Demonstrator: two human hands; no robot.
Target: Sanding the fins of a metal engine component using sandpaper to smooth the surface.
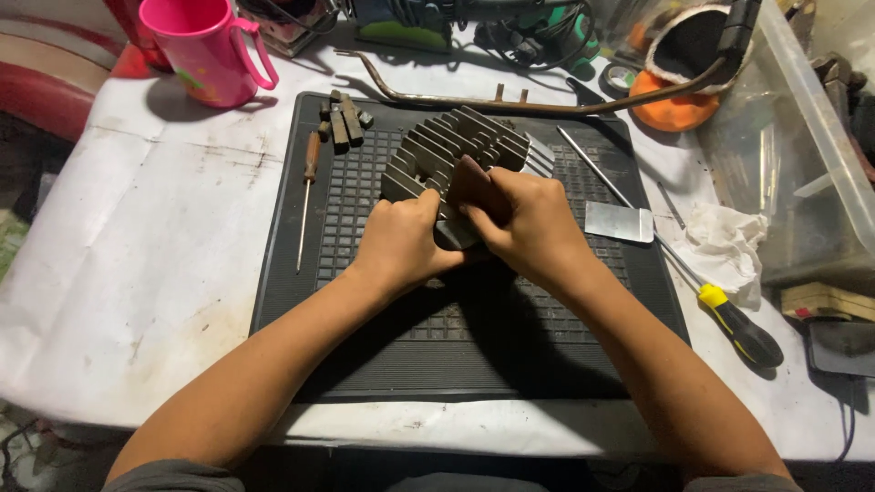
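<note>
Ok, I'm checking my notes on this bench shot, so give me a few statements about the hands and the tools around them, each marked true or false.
1. Both hands grip the finned metal part over the black ribbed mat. True: the left hand and right hand both hold it.
2. The pink mug stands on the mat. False: it stands off the mat, on the white table cover at the far left.
3. A thin screwdriver with a brown handle lies on the mat's left side. True.
4. The right hand holds the yellow-and-black screwdriver. False: it lies untouched beside the mat, on the right.
5. A crumpled white rag lies right of the mat. True.
</note>
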